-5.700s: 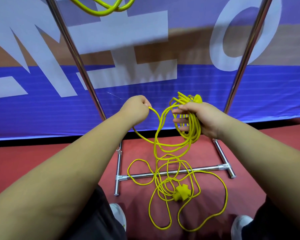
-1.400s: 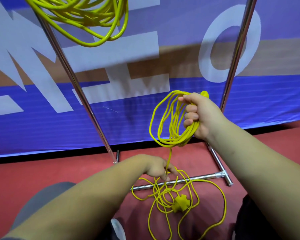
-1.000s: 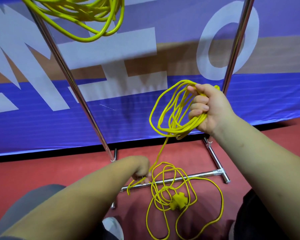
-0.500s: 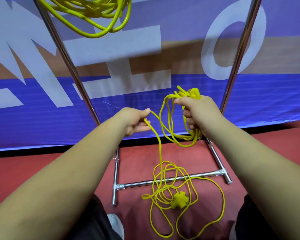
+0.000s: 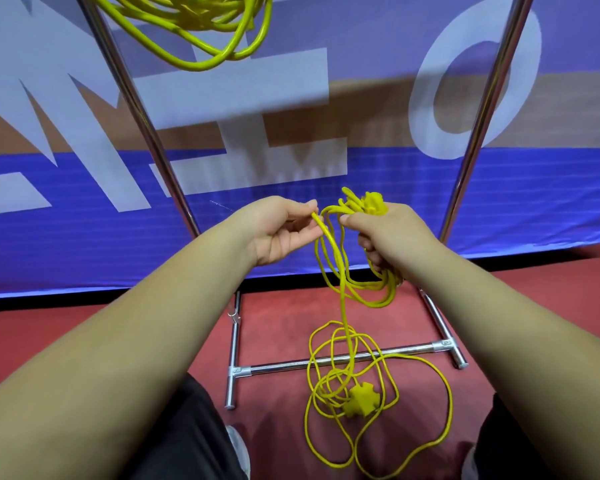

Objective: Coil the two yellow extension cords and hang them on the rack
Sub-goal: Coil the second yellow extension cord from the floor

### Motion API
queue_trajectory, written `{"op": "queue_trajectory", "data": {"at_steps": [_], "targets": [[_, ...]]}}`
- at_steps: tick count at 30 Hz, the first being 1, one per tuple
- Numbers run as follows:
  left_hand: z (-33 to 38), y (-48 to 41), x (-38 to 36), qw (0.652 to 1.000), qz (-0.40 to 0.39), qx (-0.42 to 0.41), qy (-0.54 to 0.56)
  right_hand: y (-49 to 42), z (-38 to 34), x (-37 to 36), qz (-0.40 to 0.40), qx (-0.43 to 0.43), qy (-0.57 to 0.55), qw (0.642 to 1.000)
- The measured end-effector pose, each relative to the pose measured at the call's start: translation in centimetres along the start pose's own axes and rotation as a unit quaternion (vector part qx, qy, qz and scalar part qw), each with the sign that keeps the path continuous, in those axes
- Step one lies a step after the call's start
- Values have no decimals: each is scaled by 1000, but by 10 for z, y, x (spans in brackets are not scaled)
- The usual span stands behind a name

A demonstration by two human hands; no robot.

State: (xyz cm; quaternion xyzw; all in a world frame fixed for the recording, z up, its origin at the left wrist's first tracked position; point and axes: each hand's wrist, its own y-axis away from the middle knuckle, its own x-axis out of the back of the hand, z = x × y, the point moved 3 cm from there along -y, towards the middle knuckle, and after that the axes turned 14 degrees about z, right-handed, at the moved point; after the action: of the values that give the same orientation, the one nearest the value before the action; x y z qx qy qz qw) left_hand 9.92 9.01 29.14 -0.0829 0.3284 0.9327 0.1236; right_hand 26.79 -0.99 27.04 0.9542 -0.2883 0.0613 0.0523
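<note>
My right hand (image 5: 390,235) grips a bundle of loops of a thin yellow extension cord (image 5: 343,271), with its plug sticking out above the fist. My left hand (image 5: 279,230) pinches a strand of the same cord right beside the right hand. From there the cord drops to a loose tangle on the floor, where its yellow socket block (image 5: 361,403) lies. A second, thicker yellow cord (image 5: 201,32) hangs coiled at the top left, on the chrome rack (image 5: 146,133).
The rack's two slanted chrome posts frame my hands, and its base crossbar (image 5: 340,358) lies on the red floor under the loose cord. A blue banner with large white letters (image 5: 84,150) stands close behind. My shoes and dark trousers are at the bottom edge.
My left hand went down to the floor tangle, took a strand and brought it up to the right hand. The floor pile has shrunk and the bundle in the right hand has grown.
</note>
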Motion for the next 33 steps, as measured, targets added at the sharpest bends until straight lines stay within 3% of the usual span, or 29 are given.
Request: {"op": "queue_trajectory", "data": {"at_steps": [4, 9, 14, 20, 23, 26, 28, 33], "targets": [[4, 3, -4, 998, 2, 4, 56, 7, -1, -7, -19, 2, -7, 1000], [6, -1, -6, 999, 12, 0, 51, 15, 3, -16, -82, -85, -101, 988], [8, -3, 1, 985, 53, -71, -149, 13, 5, -17, -86, -122, -128, 980], [20, -19, 11, 865, 126, -262, -408, 8, 10, -18, -104, -120, -128, 979], [15, -23, 13, 859, 49, -262, -438, 7, 12, -17, -108, -126, -133, 977], [11, -21, 8, 828, -15, -311, -466, 7, 10, -17, -126, -135, -139, 973], [14, -19, 5, 814, 4, -351, -463, 9, 8, -18, -139, -142, -146, 969], [23, -17, -3, 724, 88, -431, -532, 11, 2, -20, -179, -152, -142, 962]]}}
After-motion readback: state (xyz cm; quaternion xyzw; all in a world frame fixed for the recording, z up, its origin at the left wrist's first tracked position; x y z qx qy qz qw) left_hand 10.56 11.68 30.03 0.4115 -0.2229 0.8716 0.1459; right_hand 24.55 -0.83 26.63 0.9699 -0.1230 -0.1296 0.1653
